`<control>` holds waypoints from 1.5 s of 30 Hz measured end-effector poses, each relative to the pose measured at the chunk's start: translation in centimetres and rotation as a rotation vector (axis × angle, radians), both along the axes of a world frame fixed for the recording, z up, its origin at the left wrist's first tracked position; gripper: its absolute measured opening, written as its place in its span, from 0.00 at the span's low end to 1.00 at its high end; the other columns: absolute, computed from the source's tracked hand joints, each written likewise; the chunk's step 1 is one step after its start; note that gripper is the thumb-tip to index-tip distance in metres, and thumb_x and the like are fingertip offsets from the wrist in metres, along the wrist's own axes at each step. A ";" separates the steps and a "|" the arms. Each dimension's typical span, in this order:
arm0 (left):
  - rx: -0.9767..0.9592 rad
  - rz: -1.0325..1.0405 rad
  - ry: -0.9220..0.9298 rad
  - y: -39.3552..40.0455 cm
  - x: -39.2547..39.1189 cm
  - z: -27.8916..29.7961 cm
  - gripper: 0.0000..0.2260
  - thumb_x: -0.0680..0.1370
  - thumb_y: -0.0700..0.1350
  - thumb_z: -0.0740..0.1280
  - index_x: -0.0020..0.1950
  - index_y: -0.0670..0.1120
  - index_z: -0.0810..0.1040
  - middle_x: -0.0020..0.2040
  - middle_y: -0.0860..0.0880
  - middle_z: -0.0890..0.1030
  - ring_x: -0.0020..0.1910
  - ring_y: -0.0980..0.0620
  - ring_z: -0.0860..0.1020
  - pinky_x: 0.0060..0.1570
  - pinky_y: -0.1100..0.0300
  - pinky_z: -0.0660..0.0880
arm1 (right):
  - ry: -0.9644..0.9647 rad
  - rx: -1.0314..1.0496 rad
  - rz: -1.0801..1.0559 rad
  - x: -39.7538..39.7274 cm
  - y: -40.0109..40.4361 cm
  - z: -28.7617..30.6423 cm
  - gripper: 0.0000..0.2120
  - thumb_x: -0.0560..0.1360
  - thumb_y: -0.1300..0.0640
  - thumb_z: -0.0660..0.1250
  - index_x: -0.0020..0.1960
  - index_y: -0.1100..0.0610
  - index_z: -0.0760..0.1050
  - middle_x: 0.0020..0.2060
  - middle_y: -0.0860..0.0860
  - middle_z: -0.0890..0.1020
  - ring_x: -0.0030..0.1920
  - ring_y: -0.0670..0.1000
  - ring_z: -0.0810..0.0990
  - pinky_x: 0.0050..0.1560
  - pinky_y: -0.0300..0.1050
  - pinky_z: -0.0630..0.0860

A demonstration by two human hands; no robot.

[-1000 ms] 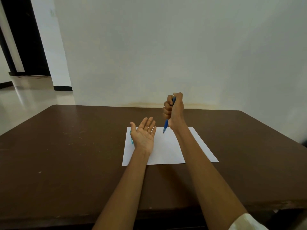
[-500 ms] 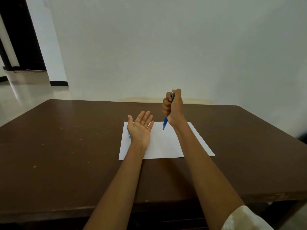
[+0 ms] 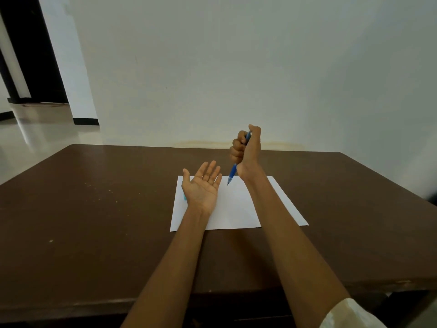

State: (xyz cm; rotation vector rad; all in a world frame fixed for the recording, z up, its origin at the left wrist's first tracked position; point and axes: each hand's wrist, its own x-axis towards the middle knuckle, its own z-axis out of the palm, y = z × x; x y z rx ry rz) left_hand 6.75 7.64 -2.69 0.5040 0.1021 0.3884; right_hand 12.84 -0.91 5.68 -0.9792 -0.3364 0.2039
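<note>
A white sheet of paper [image 3: 236, 207] lies flat on the brown table [image 3: 94, 209]. My right hand [image 3: 247, 150] is raised above the sheet's far edge and grips a blue pen [image 3: 233, 174] in a fist, tip pointing down just above the paper. My left hand [image 3: 202, 188] hovers palm up over the left part of the sheet, fingers straight and holding nothing. A small light-blue object [image 3: 184, 197] peeks out from under the left hand on the paper; most of it is hidden.
A pale wall [image 3: 236, 67] stands right behind the table's far edge. A shiny floor [image 3: 35, 129] and a dark doorway [image 3: 30, 55] lie to the far left. The table's near edge [image 3: 71, 301] runs close to my body.
Both hands keep their poses: left palm up, right fist round the pen. Only the view has shifted slightly; the scene sits a little higher in the frame than a second ago.
</note>
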 end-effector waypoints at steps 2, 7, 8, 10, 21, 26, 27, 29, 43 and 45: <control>-0.060 -0.037 -0.027 0.0 -0.2 0.0 0.31 0.80 0.60 0.46 0.73 0.39 0.61 0.72 0.39 0.66 0.70 0.40 0.65 0.66 0.50 0.63 | 0.081 0.066 -0.003 0.1 0.2 -0.2 0.21 0.78 0.46 0.51 0.28 0.53 0.57 0.18 0.45 0.59 0.18 0.44 0.54 0.21 0.32 0.51; -0.087 -0.088 -0.071 -0.1 -0.3 0.2 0.32 0.80 0.61 0.45 0.73 0.38 0.59 0.71 0.38 0.66 0.70 0.39 0.66 0.66 0.50 0.63 | 0.260 0.152 -0.006 0.4 0.6 -0.9 0.19 0.76 0.49 0.50 0.28 0.53 0.56 0.17 0.45 0.57 0.17 0.45 0.52 0.20 0.32 0.50; -0.080 -0.096 -0.074 -0.1 -0.3 0.2 0.32 0.80 0.61 0.45 0.73 0.38 0.59 0.71 0.39 0.66 0.70 0.40 0.66 0.66 0.50 0.63 | 0.272 0.162 -0.012 0.4 0.6 -1.0 0.19 0.75 0.49 0.50 0.27 0.53 0.56 0.17 0.45 0.57 0.17 0.45 0.52 0.19 0.32 0.50; -0.068 -0.105 -0.081 -0.2 -0.3 0.3 0.32 0.80 0.61 0.45 0.73 0.38 0.59 0.71 0.39 0.66 0.70 0.40 0.66 0.66 0.50 0.64 | 0.284 0.183 -0.017 0.5 0.5 -1.0 0.19 0.75 0.50 0.50 0.27 0.53 0.56 0.16 0.45 0.58 0.17 0.45 0.53 0.19 0.31 0.51; -0.083 -0.115 -0.101 -0.2 -0.4 0.5 0.32 0.80 0.61 0.45 0.73 0.39 0.59 0.71 0.39 0.67 0.70 0.41 0.66 0.67 0.49 0.63 | 0.289 0.196 0.018 0.6 0.9 -1.5 0.21 0.76 0.48 0.51 0.26 0.53 0.58 0.16 0.45 0.58 0.16 0.44 0.54 0.18 0.31 0.52; -0.089 -0.118 -0.108 -0.2 -0.4 0.5 0.32 0.80 0.61 0.45 0.73 0.38 0.59 0.71 0.39 0.67 0.70 0.40 0.66 0.65 0.49 0.64 | 0.280 0.196 -0.002 0.8 0.8 -1.6 0.21 0.76 0.49 0.50 0.25 0.53 0.58 0.16 0.45 0.59 0.16 0.44 0.54 0.18 0.31 0.52; -0.089 -0.118 -0.110 -0.2 -0.4 0.4 0.32 0.80 0.61 0.45 0.73 0.38 0.59 0.71 0.39 0.67 0.70 0.40 0.66 0.65 0.49 0.64 | 0.277 0.194 -0.006 0.8 0.8 -1.6 0.21 0.76 0.49 0.50 0.25 0.53 0.58 0.16 0.45 0.59 0.16 0.45 0.54 0.18 0.31 0.52; -0.089 -0.115 -0.111 -0.1 -0.3 0.4 0.32 0.79 0.61 0.45 0.73 0.38 0.59 0.71 0.39 0.67 0.70 0.40 0.66 0.66 0.49 0.63 | 0.271 0.187 -0.013 0.9 0.7 -1.5 0.21 0.76 0.48 0.50 0.26 0.53 0.58 0.16 0.45 0.59 0.17 0.45 0.54 0.19 0.31 0.52; -0.070 -0.083 -0.067 0.1 -0.2 0.1 0.31 0.80 0.60 0.45 0.73 0.39 0.59 0.72 0.39 0.65 0.71 0.40 0.64 0.69 0.50 0.61 | 0.295 0.001 -0.012 1.6 -0.9 -1.6 0.20 0.77 0.50 0.50 0.28 0.53 0.56 0.16 0.45 0.59 0.17 0.45 0.54 0.18 0.31 0.53; -0.064 -0.085 -0.060 0.0 -0.2 0.1 0.31 0.80 0.60 0.45 0.73 0.39 0.59 0.72 0.39 0.65 0.71 0.40 0.64 0.69 0.50 0.60 | 0.297 0.005 -0.024 1.7 -0.8 -1.8 0.20 0.77 0.50 0.50 0.27 0.52 0.56 0.17 0.45 0.59 0.17 0.45 0.54 0.18 0.32 0.54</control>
